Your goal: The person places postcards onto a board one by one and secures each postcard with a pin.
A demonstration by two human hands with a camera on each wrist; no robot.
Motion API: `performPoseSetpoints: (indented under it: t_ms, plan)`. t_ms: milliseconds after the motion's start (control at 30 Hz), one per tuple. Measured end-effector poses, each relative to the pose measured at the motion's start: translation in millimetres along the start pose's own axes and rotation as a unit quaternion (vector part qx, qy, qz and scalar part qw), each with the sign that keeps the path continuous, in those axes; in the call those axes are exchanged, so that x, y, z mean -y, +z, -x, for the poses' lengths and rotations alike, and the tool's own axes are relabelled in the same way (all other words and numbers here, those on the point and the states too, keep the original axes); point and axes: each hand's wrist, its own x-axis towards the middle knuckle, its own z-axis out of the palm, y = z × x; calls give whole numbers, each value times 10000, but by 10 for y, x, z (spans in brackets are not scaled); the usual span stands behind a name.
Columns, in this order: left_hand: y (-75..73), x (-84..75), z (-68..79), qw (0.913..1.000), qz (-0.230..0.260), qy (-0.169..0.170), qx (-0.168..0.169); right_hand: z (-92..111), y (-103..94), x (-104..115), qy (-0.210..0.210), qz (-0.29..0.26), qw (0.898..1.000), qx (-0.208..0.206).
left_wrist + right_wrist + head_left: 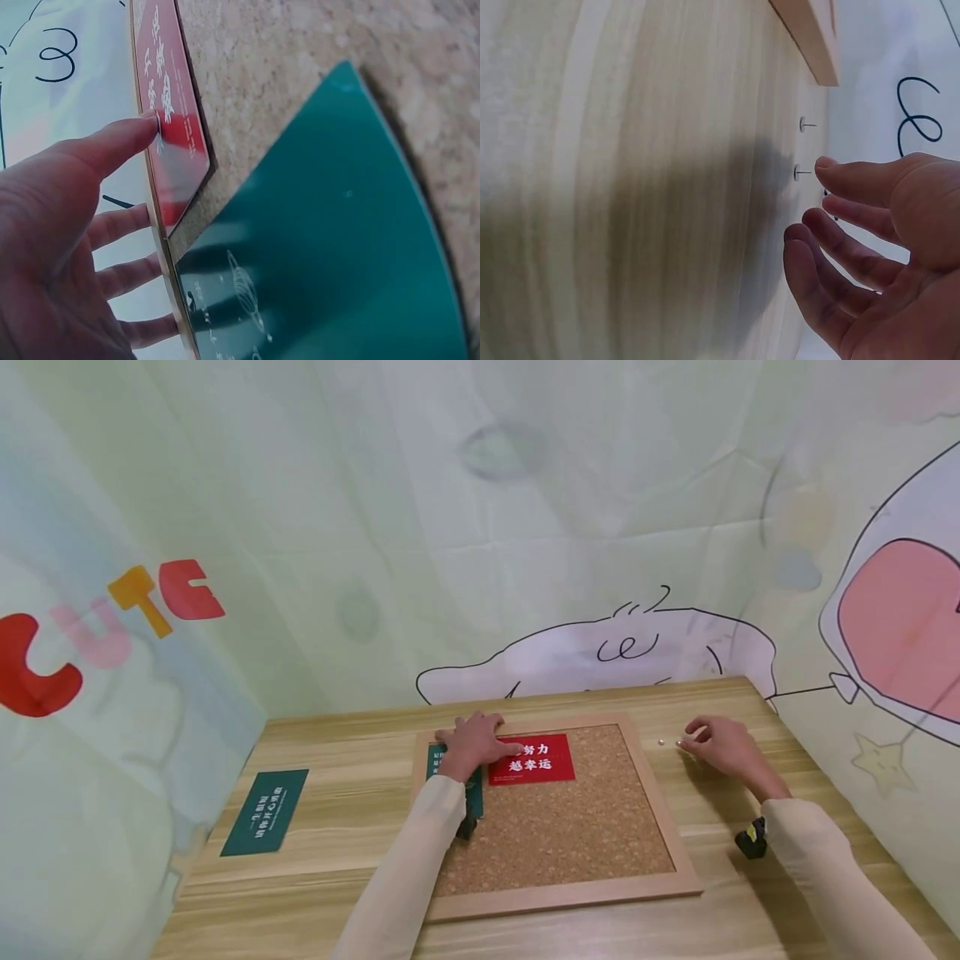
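A cork board (570, 835) in a wooden frame lies on the table. My left hand (472, 745) reaches over its top edge, thumb resting on a red card (543, 764) with white lettering, the other fingers spread at the frame. Partly under my left wrist lies a dark green card (322, 202), at the board's upper left. Right of the board, my right hand (723, 746) hovers by two thumbtacks; its thumb and fingers are apart, with nothing between them. The nearer thumbtack (798, 173) stands point up just off the thumb tip, and the other thumbtack (804, 125) is beyond it.
Another green card (265, 812) lies on the wooden table (337, 860) left of the board. A printed curtain (337, 527) hangs behind the table and along both sides. The board's raised frame (652, 793) runs between my hands.
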Motion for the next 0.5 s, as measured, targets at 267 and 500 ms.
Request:
performPoseSetpoints:
  t_ms: [267,500]
  plan:
    - [14,-8,-10,10000,13,-26,3,-64,43,-7,-103,146,9997,188]
    - [24,14,-20,9999,106,-24,-28,-107,67,-21,-223,259,9992,214]
